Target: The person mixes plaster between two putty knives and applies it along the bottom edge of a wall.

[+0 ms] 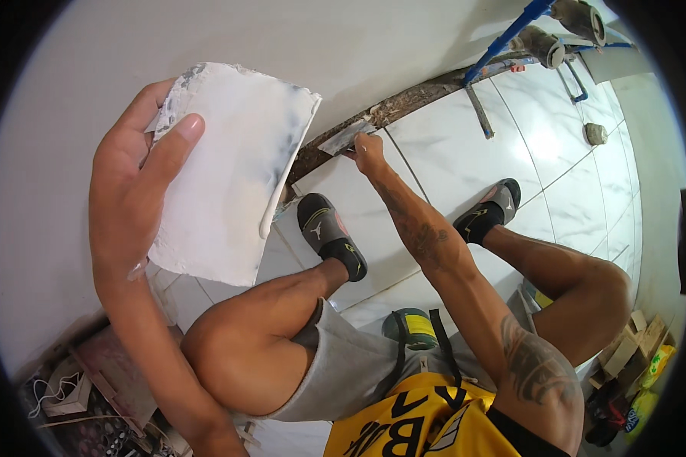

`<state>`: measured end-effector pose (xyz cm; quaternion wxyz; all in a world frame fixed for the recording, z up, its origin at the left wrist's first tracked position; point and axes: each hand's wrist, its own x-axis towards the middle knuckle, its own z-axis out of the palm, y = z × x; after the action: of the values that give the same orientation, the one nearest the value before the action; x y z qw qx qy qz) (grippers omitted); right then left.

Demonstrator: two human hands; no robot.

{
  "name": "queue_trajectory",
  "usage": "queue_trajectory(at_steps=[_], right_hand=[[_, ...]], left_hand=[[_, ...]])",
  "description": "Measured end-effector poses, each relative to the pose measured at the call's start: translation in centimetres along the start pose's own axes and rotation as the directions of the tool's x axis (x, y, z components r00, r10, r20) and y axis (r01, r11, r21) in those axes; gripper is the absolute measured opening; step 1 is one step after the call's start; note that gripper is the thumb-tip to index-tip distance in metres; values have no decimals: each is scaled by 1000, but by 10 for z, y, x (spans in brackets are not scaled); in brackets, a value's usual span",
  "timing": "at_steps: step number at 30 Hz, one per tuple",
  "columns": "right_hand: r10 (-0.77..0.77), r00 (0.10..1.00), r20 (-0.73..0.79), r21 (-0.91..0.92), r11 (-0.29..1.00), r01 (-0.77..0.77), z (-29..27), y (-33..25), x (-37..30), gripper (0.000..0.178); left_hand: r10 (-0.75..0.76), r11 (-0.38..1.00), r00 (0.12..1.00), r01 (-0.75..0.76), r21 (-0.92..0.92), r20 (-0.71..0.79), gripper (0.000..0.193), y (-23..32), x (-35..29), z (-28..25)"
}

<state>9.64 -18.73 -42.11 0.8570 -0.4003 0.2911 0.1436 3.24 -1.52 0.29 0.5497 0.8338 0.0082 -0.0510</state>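
Observation:
My left hand [133, 186] grips a rough-edged white board [225, 175] by its left side, with the thumb lying on the face. Grey smudges mark the board's right part, and a bead of wet white putty [266, 225] clings along its right edge. Down at the foot of the wall, my right hand [368, 154] is closed round a putty knife, whose flat grey blade [340, 140] lies close to the wall's bottom edge. The handle is mostly hidden by my fingers.
A rough brown gap [415, 103] runs between the pale wall [343, 46] and the white tiled floor [434, 137]. Blue pipes [511, 34] and grey pipe ends [541, 47] stand at upper right. A green tub [410, 327] sits between my legs; wood scraps [629, 346] lie at right.

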Motion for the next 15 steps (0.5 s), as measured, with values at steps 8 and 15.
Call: queue_trajectory(at_steps=[8, 15], right_hand=[[-216, 956, 199, -340, 900, 274, -35, 24, 50, 14], [-343, 704, 622, -783, -297, 547, 6, 28, 22, 30]], left_hand=[[19, 1000, 999, -19, -7, -26, 33, -2, -6, -4], [-73, 997, 997, 73, 21, 0, 44, 0, -19, -28]])
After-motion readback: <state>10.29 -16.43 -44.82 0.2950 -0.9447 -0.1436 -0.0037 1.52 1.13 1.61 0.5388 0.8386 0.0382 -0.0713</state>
